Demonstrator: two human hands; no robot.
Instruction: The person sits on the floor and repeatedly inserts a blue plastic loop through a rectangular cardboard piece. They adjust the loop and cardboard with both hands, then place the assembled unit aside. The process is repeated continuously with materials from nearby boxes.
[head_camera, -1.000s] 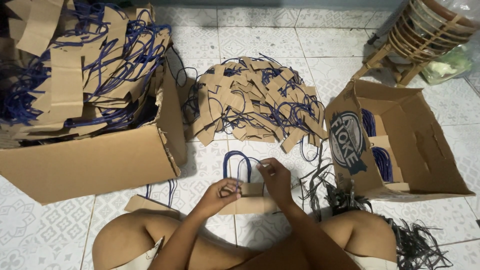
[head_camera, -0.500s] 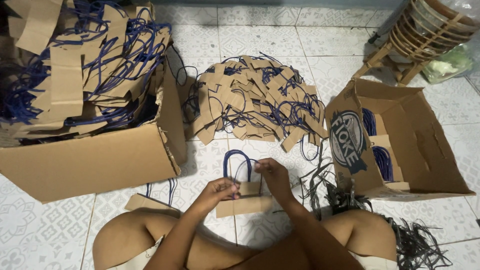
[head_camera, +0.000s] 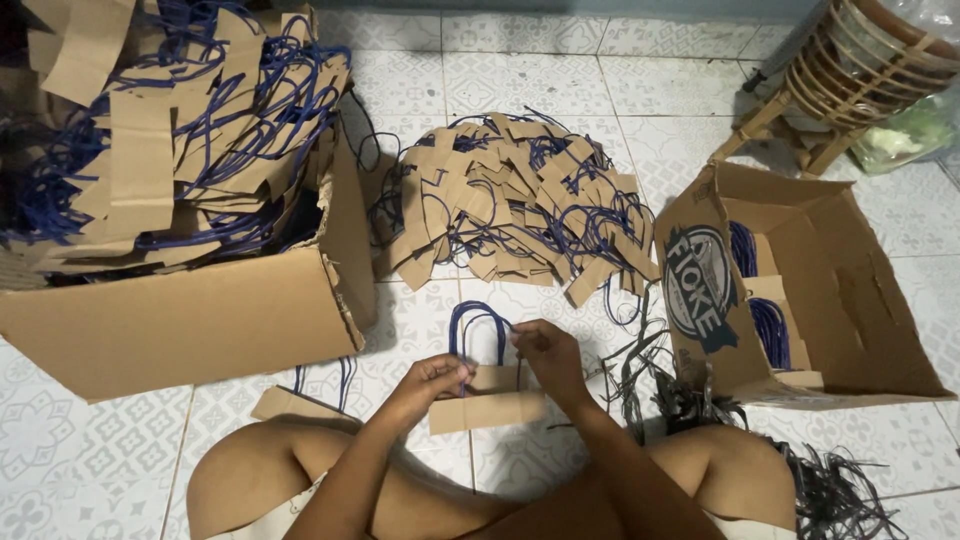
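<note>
The left hand (head_camera: 432, 378) and the right hand (head_camera: 545, 352) meet low in the middle of the view, just above the person's bare knees, and both are closed on the same small piece: a brown card strip (head_camera: 487, 409) with a blue cord loop (head_camera: 478, 325) standing up from it. The left hand's fingers are curled in a narrow pinch at the strip's left end, at the foot of the loop; the right hand's fingertips pinch the cord at the loop's right side, just above the strip. The piece is held over the white patterned floor tiles (head_camera: 90, 470), between the two hands.

Far left stands a big cardboard box (head_camera: 200, 320), heaped above its rim with more card strips and tangled blue cords. A spare card strip (head_camera: 285, 404) lies on the tiles just beside the left knee, with blue cords showing above it. Straight ahead of the hands, in the centre, a loose pile of handle pieces (head_camera: 510, 205) spreads over the floor (same brown card, same blue cord). To the right of the hands lies a tangle of dark scrap strands (head_camera: 660, 385), running on past the right knee. Beyond it a smaller open carton (head_camera: 850, 300) lies tipped, with a few blue-corded pieces inside. At the top right corner a wooden slatted stool (head_camera: 850, 70) is partly in view.
</note>
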